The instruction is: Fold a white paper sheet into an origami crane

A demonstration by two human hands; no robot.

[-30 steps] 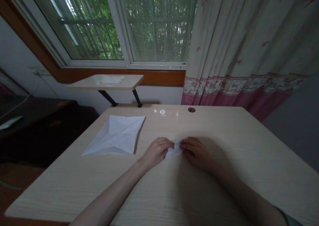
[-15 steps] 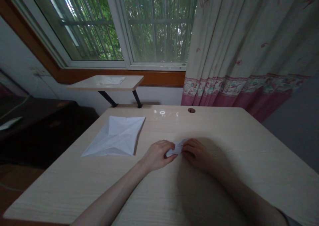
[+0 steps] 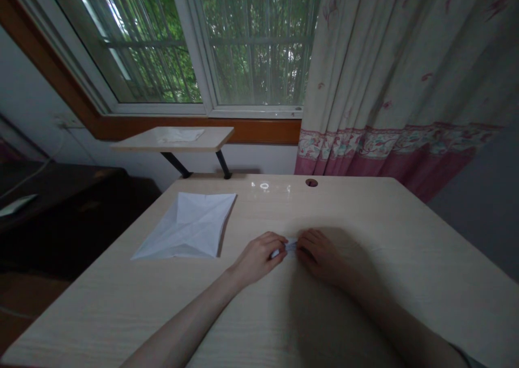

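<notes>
A small folded piece of white paper (image 3: 291, 246) lies between my hands, low over the middle of the table. My left hand (image 3: 261, 253) pinches its left end between thumb and fingers. At the opposite end, the curled fingers of my right hand (image 3: 318, 253) grip the paper and hide part of it. Only a narrow strip shows between the hands. To the left, a larger white sheet (image 3: 194, 225) with crossing creases lies spread on the table, its edges slightly raised.
The pale wooden table (image 3: 227, 314) has a round cable hole (image 3: 311, 182) near its far edge. A raised shelf (image 3: 141, 141) on black legs holds a crumpled white sheet (image 3: 182, 135). Behind stand a window and a floral curtain (image 3: 365, 98). Dark furniture (image 3: 73, 206) is at left.
The paper between my hands now shows as a narrower, flatter strip than before. Both hands stay nearly in place. The whole view has shifted slightly, with the scene a little lower.
</notes>
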